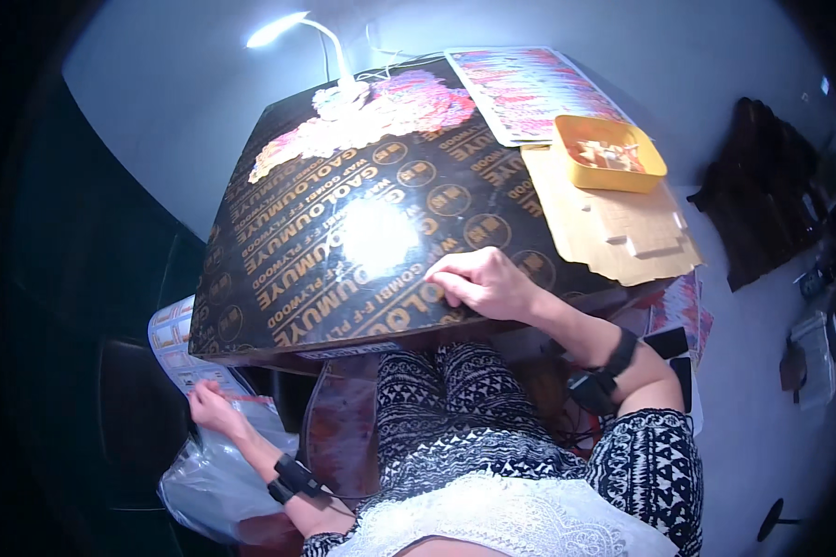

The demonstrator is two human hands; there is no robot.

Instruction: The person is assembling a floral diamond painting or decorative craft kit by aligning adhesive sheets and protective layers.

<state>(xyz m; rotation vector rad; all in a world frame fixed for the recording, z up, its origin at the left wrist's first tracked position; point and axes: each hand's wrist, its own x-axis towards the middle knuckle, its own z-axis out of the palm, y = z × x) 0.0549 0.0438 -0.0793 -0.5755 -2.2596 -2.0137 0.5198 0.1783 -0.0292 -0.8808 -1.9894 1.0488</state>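
Observation:
Below the table's left side, my left hand [215,408] is closed at the top edge of a clear plastic bag [209,478] with a red strip along its opening. A curled printed sheet [170,336] in white and blue is right behind that hand. My right hand [481,281] is over the near part of the dark board tabletop [325,251], its fingers curled in a pinch. Whatever those fingers may hold is hidden or too small to tell.
A lit white lamp [342,56] stands at the back beside a heap of small pink and white pieces [381,116]. At the right are a colourful printed sheet [529,88], brown cardboard [613,232] and a yellow box [613,172] holding small pieces. Dark clothing [752,186] lies farther right.

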